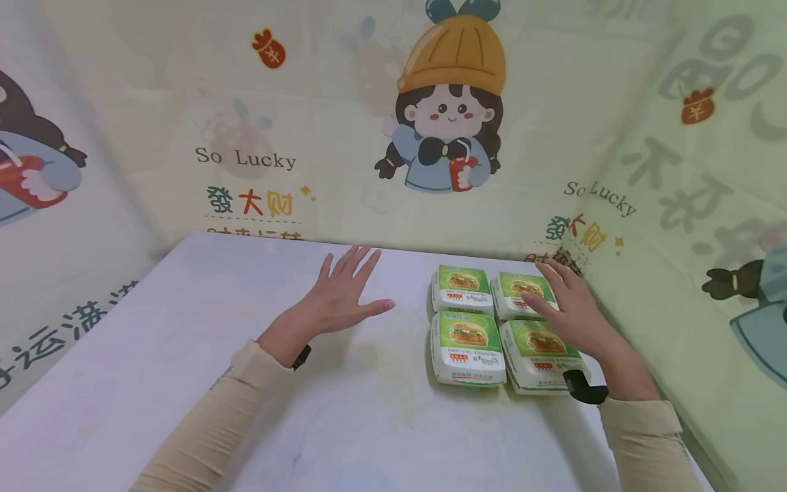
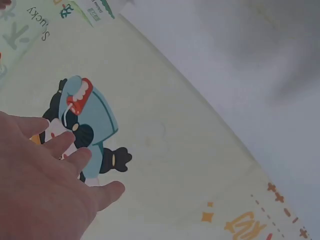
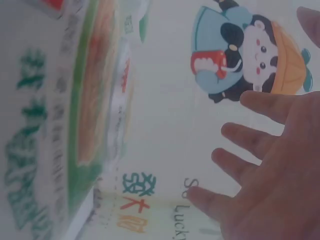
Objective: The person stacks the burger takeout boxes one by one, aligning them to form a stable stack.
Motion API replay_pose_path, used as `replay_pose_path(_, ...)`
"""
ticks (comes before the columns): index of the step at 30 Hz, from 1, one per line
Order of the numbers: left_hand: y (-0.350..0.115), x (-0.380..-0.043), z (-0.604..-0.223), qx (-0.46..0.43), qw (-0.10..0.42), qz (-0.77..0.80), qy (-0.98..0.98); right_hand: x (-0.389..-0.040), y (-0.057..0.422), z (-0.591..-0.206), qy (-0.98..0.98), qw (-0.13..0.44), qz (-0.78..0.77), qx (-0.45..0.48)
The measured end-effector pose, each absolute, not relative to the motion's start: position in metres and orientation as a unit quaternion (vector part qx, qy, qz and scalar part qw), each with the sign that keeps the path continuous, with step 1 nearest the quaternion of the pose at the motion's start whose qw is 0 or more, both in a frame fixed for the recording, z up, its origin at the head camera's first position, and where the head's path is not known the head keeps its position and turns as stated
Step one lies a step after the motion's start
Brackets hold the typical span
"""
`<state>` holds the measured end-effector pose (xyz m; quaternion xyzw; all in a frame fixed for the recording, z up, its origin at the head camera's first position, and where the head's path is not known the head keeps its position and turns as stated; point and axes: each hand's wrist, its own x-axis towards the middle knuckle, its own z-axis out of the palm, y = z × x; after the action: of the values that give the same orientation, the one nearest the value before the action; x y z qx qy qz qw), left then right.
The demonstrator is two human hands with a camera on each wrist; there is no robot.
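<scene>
Several white and green burger boxes stand in two rows on the right half of the white table: a back left box [image 1: 462, 288], a back right box [image 1: 513, 283], a front left box [image 1: 468, 348] and a front right box [image 1: 541, 355]. Over the right-hand boxes is my right hand [image 1: 568, 311], fingers spread, gripping nothing; contact with a box cannot be told. To the left of the boxes, my left hand [image 1: 338, 294] is spread above the table and holds nothing. In the right wrist view a burger box [image 3: 90, 100] looms blurred beside the fingers.
The white table [image 1: 184, 355] runs back to a printed cloth wall [image 1: 332, 102] with a cartoon girl on it. Another printed cloth [image 1: 707, 191] rises close along the table's right side. A dark band [image 1: 584, 388] circles the right wrist.
</scene>
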<state>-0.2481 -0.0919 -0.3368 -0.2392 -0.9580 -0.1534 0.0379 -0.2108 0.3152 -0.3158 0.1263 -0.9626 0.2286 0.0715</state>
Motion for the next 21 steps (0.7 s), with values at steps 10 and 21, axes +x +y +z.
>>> replay_pose_path(10, -0.078, -0.247, -0.337, -0.256, 0.053, -0.199, -0.945, -0.201, 0.335, -0.325, -0.938, 0.092, 0.308, 0.131)
replay_pose_path(21, -0.055, -0.242, -0.346, -0.274, 0.038, -0.279, -0.920, -0.188, 0.346, -0.338, -0.920, 0.033, 0.378, 0.093)
